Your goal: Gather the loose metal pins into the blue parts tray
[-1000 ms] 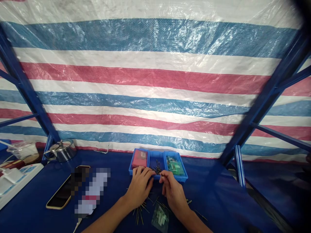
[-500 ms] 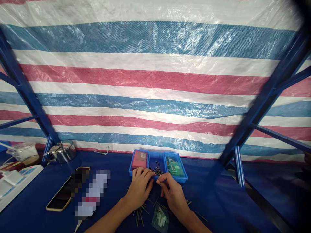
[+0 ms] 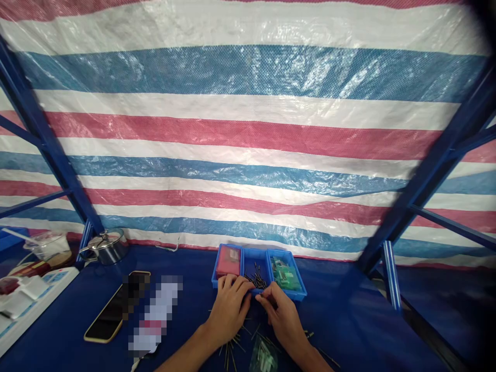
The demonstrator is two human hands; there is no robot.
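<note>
My left hand [image 3: 229,308] and my right hand [image 3: 282,315] rest together on the blue table cover, fingertips meeting just in front of a blue three-compartment tray [image 3: 299,295]. Both hands are curled and pinching; what they pinch is too small to name. The tray's middle compartment holds thin dark metal pins [image 3: 257,275]. Its left one holds a red block [image 3: 228,260], its right one green parts [image 3: 285,274]. More loose pins [image 3: 231,349] lie scattered under my wrists, beside a small clear bag [image 3: 263,357] of pale pieces.
A phone [image 3: 117,306] lies face up at the left, next to a blurred-out item. Farther left are a steel lidded pot [image 3: 105,245], a clear container [image 3: 49,244] and a white power strip [image 3: 27,297]. A striped tarp [image 3: 248,144] and blue frame posts [image 3: 426,181] close in the table.
The view has shifted slightly, so everything sits a bit lower and to the right. My hands have stayed pinched together in front of the tray, with only small finger movements.
</note>
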